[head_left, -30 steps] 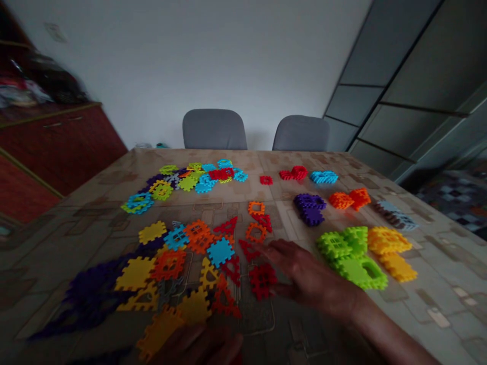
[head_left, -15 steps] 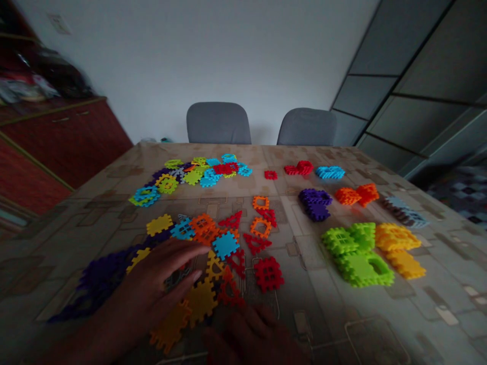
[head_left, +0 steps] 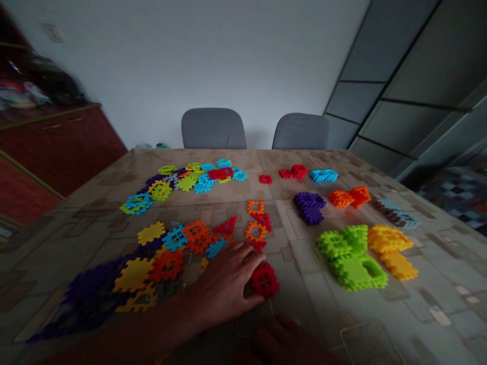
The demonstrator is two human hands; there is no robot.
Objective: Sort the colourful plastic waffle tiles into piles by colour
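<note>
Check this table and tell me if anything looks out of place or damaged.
One small red square lies alone, left of the red pile, which looks slightly stray beside pieces stacked by colour. I see no obvious damage.

A bare strip of tablecloth [head_left: 299, 284] runs between the red window square [head_left: 266, 280] and the green pile [head_left: 353, 258], with the purple pile [head_left: 310, 207] at its far right and the right hand [head_left: 283, 340] across its near end.
</note>
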